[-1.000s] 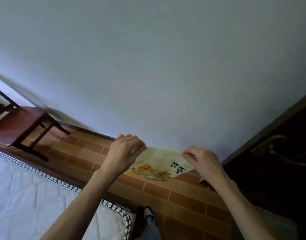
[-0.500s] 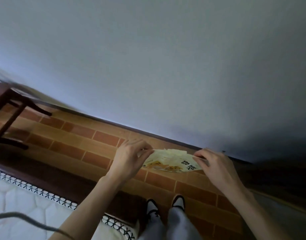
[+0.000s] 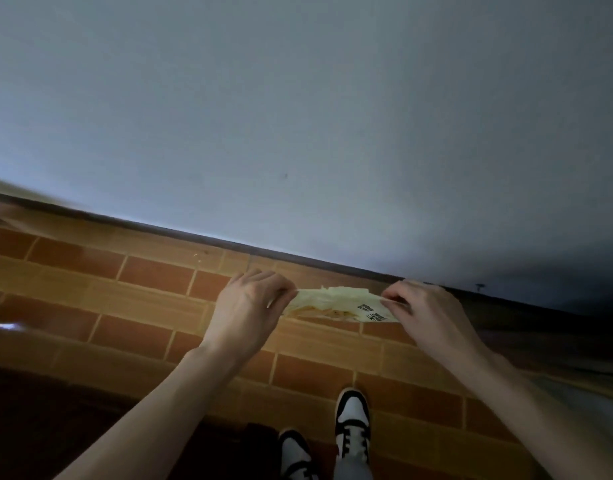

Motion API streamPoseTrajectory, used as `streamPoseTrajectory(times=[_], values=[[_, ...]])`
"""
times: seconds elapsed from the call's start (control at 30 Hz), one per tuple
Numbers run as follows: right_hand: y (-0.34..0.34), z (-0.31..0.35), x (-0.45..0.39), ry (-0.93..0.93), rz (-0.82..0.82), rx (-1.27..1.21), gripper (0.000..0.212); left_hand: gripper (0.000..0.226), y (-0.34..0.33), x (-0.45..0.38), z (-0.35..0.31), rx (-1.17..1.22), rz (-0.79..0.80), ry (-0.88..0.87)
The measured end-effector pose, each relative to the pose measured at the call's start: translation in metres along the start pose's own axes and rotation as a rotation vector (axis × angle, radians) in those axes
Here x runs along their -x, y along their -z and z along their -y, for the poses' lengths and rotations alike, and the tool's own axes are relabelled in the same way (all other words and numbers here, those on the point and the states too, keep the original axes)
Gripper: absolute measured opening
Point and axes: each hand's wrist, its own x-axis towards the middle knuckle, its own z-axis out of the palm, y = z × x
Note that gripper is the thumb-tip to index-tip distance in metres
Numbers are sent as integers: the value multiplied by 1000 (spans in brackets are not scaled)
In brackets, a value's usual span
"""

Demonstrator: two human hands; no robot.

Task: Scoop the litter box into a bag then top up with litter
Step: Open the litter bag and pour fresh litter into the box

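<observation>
Pinching bag [image 3: 336,303] edges, both hands

The only writing is on the pale yellow plastic bag [image 3: 336,304]. Near its right end there are two small blocks of black print. They look like Chinese characters, but they are seen sideways and are too small and blurry to read. No word, brand or number can be made out. Beside the print there are orange cartoon shapes, partly folded away, and they cannot be told apart. The left hand [image 3: 246,310] pinches the bag's left end and the right hand [image 3: 423,312] pinches the right end, close to the print.
</observation>
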Motion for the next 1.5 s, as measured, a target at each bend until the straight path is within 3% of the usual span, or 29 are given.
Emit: streamPoseTrajectory(times=[0.3, 0.63, 0.83, 0.97, 1.07, 1.27, 1.5], values=[[-70, -34, -37, -35, 68, -9, 15, 7, -66, -29, 40, -75, 90, 36], [-64, -42, -118, 69, -103, 116, 19, 16, -84, -89, 69, -240, -93, 66], [-65, -43, -130, 20, -128, 174, 14, 22, -93, -123, 68, -357, -92, 139], [-57, -41, -132, 7, -94, 191, 15, 12, -92, -132, 56, -363, 19, 215], [-46, -34, -121, 57, -114, 196, 13, 30, -81, -125, 44, -385, 102, 194], [7, 6, -64, 59, -108, 170, 37, 41, -29, -81, 7, -365, 118, 125], [115, 87, 18, 51, -74, 158, 61, 50, 104, -13, -85, -399, 76, 120]])
